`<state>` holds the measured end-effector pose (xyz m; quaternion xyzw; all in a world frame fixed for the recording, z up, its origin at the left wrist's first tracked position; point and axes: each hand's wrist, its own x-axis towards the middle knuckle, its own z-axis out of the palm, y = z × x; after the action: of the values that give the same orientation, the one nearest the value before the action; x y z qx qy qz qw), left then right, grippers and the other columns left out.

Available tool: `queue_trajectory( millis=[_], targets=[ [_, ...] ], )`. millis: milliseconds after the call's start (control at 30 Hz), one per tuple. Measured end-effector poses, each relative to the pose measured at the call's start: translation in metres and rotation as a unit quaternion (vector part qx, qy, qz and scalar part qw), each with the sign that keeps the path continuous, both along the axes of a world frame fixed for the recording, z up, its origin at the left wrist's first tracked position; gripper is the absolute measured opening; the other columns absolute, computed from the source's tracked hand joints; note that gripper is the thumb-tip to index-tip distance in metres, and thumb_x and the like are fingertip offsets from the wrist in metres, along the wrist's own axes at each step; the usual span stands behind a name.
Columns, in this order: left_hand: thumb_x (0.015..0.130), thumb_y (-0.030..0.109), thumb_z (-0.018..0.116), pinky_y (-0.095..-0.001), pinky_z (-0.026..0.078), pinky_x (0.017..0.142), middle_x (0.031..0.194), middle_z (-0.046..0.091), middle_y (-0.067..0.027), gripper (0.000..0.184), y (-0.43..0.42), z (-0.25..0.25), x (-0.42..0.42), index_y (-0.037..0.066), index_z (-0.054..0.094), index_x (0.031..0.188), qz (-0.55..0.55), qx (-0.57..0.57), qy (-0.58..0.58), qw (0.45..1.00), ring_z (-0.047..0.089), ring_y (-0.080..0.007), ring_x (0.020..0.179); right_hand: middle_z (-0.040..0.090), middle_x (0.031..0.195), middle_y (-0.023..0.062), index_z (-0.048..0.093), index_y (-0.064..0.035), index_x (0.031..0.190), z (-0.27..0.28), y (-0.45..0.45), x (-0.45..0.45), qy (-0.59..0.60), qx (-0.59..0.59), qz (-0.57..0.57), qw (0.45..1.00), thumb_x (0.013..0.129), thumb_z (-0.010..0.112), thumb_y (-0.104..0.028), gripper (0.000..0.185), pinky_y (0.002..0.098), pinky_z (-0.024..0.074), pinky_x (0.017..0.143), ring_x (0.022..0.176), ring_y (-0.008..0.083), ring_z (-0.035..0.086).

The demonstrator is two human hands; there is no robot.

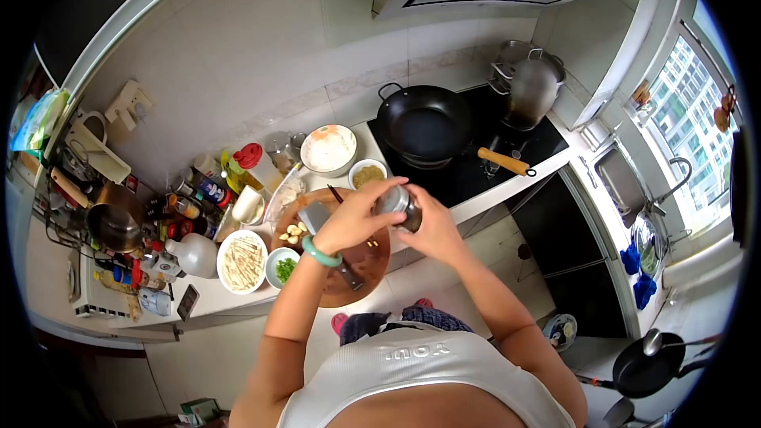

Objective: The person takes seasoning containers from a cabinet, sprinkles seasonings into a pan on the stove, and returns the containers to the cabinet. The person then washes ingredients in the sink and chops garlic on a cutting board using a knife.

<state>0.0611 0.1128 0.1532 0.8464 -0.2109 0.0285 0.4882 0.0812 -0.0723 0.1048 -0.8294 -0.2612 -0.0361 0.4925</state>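
Observation:
Between my two hands, above the front edge of the counter, is a small jar (408, 212) with dark contents and a greyish lid. My left hand (358, 218), with a green bangle at the wrist, is closed around the lid side. The fingers of my right hand (436, 226) wrap the jar's body from the other side. Below my left forearm lies a round wooden cutting board (372, 261) with a cleaver (315, 217), partly hidden by the arm, and peeled garlic cloves (293, 232). A small bowl of brownish seasoning (368, 173) stands just behind my hands.
A black wok (426, 123) with a wooden handle (504, 161) sits on the cooktop beside a steel pot (531, 87). Bowls of enoki-like strips (242, 262), chopped greens (284, 268) and white food (328, 149) stand around the board. Bottles crowd the left; a sink (622, 178) is right.

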Motion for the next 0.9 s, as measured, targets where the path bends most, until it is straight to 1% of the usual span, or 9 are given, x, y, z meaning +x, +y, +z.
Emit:
queue_trajectory(
  millis=[67,133,233,300,433,500,600,700,900],
  targets=[
    [0.085,0.028,0.066,-0.0368,0.047,0.086,0.102,0.064,-0.0194,0.045,-0.032,0.002,0.017,0.006,0.056,0.124,0.049,0.016,-0.028,0.998,0.062,-0.0312,0.097,0.061,0.112,0.0149,0.049,-0.0057,0.124,-0.003,-0.019,0.021,-0.051,-0.019,-0.019,0.998,0.058,0.082,-0.014,0.075,0.0395,0.0481,0.089,0.103,0.0327,0.060],
    [0.087,0.039,0.062,-0.0362,0.051,0.069,0.076,0.068,-0.0151,0.039,-0.058,0.005,0.039,0.005,0.063,0.107,0.218,0.190,-0.001,0.957,0.067,-0.0264,0.073,0.061,0.112,0.0132,0.049,-0.0068,0.123,-0.002,-0.032,0.046,-0.102,-0.038,-0.024,0.994,0.057,0.082,-0.013,0.074,0.0399,0.0467,0.090,0.104,0.0319,0.059],
    [0.089,0.048,0.056,-0.0352,0.048,0.058,0.058,0.062,-0.0098,0.044,-0.063,-0.023,0.090,0.005,0.063,0.098,0.303,0.173,-0.025,0.937,0.063,-0.0216,0.058,0.062,0.112,0.0087,0.052,-0.0093,0.118,-0.001,-0.043,0.082,-0.133,-0.080,-0.090,0.984,0.053,0.083,-0.008,0.073,0.0410,0.0438,0.089,0.103,0.0304,0.057],
    [0.095,0.049,0.048,-0.0258,0.044,0.054,0.069,0.062,-0.0045,0.044,-0.056,-0.036,0.126,0.008,0.063,0.100,0.231,-0.153,0.181,0.944,0.062,-0.0138,0.063,0.061,0.108,0.0062,0.052,-0.0123,0.117,-0.006,-0.053,0.110,-0.130,-0.031,-0.098,0.986,0.055,0.081,-0.007,0.069,0.0417,0.0425,0.087,0.102,0.0296,0.058],
    [0.095,0.032,0.058,-0.0303,0.055,0.077,0.105,0.061,-0.0066,0.047,-0.066,-0.051,0.151,0.012,0.043,0.134,0.073,-0.393,0.243,0.884,0.062,-0.0168,0.094,0.060,0.113,0.0057,0.052,-0.0143,0.118,0.007,-0.070,0.161,-0.135,-0.042,-0.107,0.984,0.054,0.080,-0.004,0.071,0.0446,0.0415,0.091,0.111,0.0301,0.054],
    [0.086,0.008,0.068,-0.0338,0.052,0.093,0.115,0.058,-0.0079,0.061,-0.069,-0.060,0.164,0.012,0.039,0.139,-0.002,-0.439,0.229,0.869,0.059,-0.0199,0.106,0.060,0.113,0.0047,0.055,-0.0142,0.115,0.018,-0.074,0.185,-0.187,-0.075,-0.102,0.974,0.057,0.076,0.000,0.062,0.0428,0.0391,0.092,0.112,0.0277,0.052],
    [0.076,-0.005,0.072,-0.0290,0.048,0.095,0.117,0.058,-0.0073,0.062,-0.079,-0.074,0.193,0.001,0.047,0.132,-0.013,-0.397,0.148,0.906,0.057,-0.0161,0.107,0.058,0.113,0.0033,0.057,-0.0144,0.113,0.028,-0.080,0.215,-0.251,-0.124,-0.081,0.957,0.061,0.070,0.003,0.057,0.0420,0.0369,0.092,0.111,0.0259,0.051],
    [0.065,0.007,0.082,-0.0288,0.045,0.091,0.105,0.061,-0.0063,0.060,-0.092,-0.083,0.223,0.000,0.058,0.120,0.072,-0.301,0.018,0.951,0.059,-0.0170,0.098,0.057,0.112,0.0019,0.058,-0.0147,0.113,0.030,-0.081,0.244,-0.312,-0.203,-0.030,0.928,0.062,0.065,0.006,0.055,0.0419,0.0345,0.092,0.109,0.0246,0.050],
    [0.061,0.012,0.082,-0.0298,0.047,0.086,0.102,0.061,-0.0091,0.056,-0.092,-0.083,0.248,-0.002,0.062,0.111,0.132,-0.240,-0.026,0.962,0.061,-0.0204,0.095,0.056,0.110,0.0006,0.058,-0.0153,0.112,0.031,-0.074,0.273,-0.346,-0.251,-0.008,0.904,0.061,0.066,0.003,0.055,0.0432,0.0342,0.089,0.109,0.0237,0.049]
  ],
)
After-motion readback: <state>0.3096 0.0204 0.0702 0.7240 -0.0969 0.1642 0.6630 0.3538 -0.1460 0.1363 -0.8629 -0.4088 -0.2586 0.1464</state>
